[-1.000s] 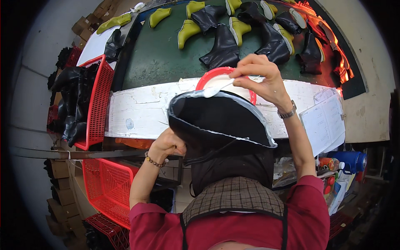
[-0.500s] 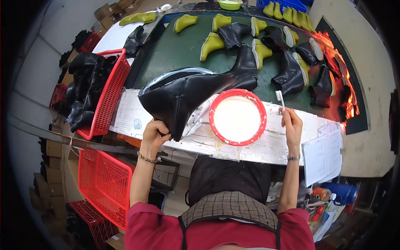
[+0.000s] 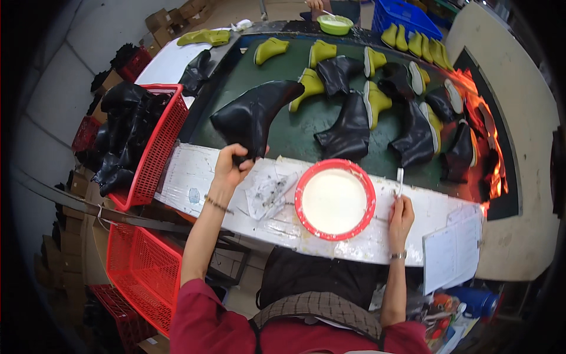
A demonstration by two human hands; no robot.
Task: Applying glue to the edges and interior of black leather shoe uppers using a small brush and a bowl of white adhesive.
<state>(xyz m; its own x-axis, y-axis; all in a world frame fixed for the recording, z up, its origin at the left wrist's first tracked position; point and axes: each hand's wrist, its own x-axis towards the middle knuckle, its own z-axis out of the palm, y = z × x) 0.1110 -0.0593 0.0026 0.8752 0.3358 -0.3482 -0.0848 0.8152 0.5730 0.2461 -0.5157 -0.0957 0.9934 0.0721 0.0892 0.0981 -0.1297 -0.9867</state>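
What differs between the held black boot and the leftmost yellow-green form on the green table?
The held boot is black, the form yellow-green. The left hand grips the held boot; the form rests on the green table. The held boot looks larger, the farther form smaller. Both have a boot-like shape.

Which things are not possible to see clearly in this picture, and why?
In the head view:
Inside of the black boot in the left hand: hidden by its outer side.
Bottom of the red bowl: covered by white liquid.
Lower end of the brush: hidden by the right hand.
Most of another person: cut off by the upper edge.
Marks on the paper: too small.
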